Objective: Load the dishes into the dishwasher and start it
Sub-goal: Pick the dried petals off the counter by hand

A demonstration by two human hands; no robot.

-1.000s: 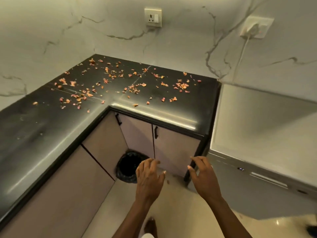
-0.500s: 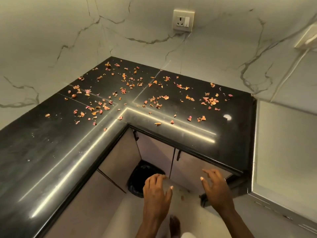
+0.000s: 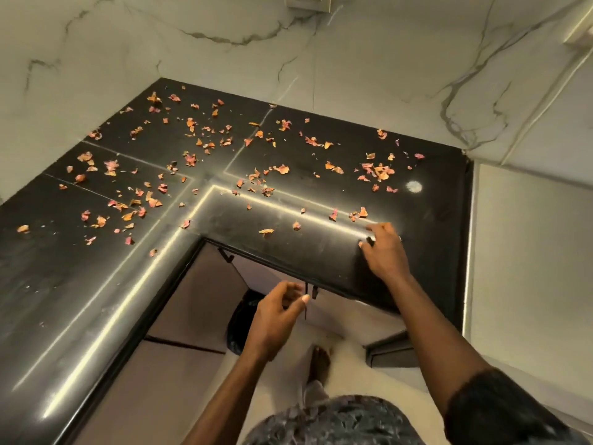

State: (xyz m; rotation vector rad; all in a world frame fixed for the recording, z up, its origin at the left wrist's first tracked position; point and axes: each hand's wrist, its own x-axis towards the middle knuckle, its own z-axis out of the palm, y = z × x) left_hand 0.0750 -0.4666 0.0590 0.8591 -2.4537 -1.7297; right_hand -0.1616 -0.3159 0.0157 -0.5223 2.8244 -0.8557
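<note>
The person stands in the inner corner of a black L-shaped worktop [image 3: 96,300] strewn with dry orange and pink scraps [image 3: 378,171]. No dishes are in view. The white appliance [image 3: 529,252] against the worktop's right end is probably the dishwasher, and only its top shows. The right hand [image 3: 385,252] is over the worktop's front edge with its fingers bent down to the surface, perhaps bracing or feeling for something; whether it pinches anything I cannot tell. The left hand [image 3: 276,316] hangs lower, in front of the cupboard doors [image 3: 199,300], loosely curled and holding nothing, likely free for a handle. A dark bin [image 3: 239,319] sits on the floor in the corner.
</note>
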